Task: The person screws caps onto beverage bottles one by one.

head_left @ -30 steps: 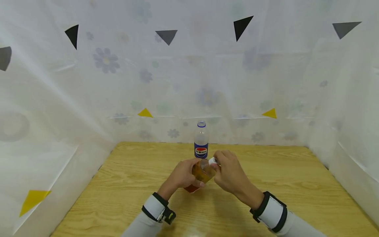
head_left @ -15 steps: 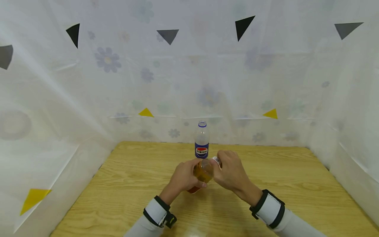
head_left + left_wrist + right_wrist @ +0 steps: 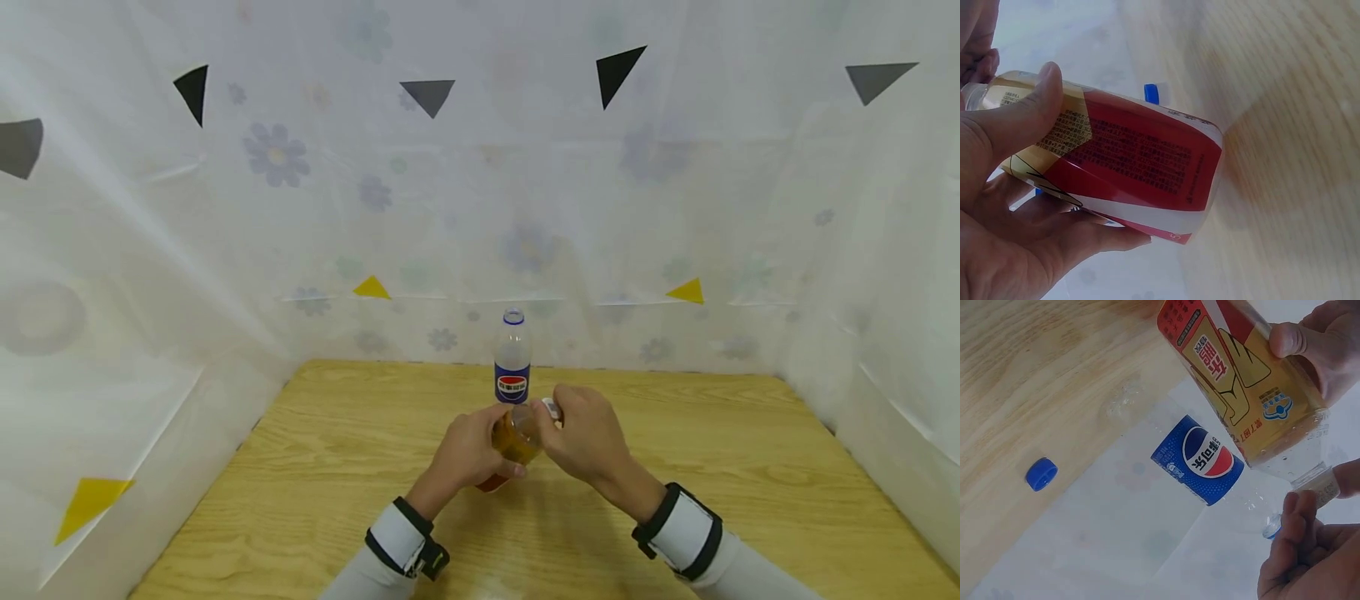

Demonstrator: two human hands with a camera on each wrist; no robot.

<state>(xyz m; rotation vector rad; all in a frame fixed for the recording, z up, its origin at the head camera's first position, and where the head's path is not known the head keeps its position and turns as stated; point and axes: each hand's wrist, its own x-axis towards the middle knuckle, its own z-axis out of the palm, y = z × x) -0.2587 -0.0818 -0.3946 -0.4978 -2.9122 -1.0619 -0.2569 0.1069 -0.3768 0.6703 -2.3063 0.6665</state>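
A drink bottle (image 3: 516, 433) with a red and gold label leans to the right over the table, amber liquid inside. My left hand (image 3: 468, 450) grips its body, thumb on one side and fingers on the other, as the left wrist view shows. My right hand (image 3: 588, 437) pinches the white cap (image 3: 1322, 487) at the bottle's neck between thumb and fingers. Just behind stands a clear Pepsi bottle (image 3: 512, 379) with a blue label, upright and uncapped. On the table in the right wrist view lies a blue cap (image 3: 1042, 474); the held bottle and hands hide it in the head view.
The wooden table (image 3: 337, 433) reaches back to a whitish plastic sheet wall (image 3: 480, 208) with flower prints and black, grey and yellow triangles. Similar sheets close off the left and right sides.
My right thumb and fingers have shifted round the white cap as the hand turned, covering more of it. The left hand and held bottle moved slightly right. The Pepsi bottle stays put.
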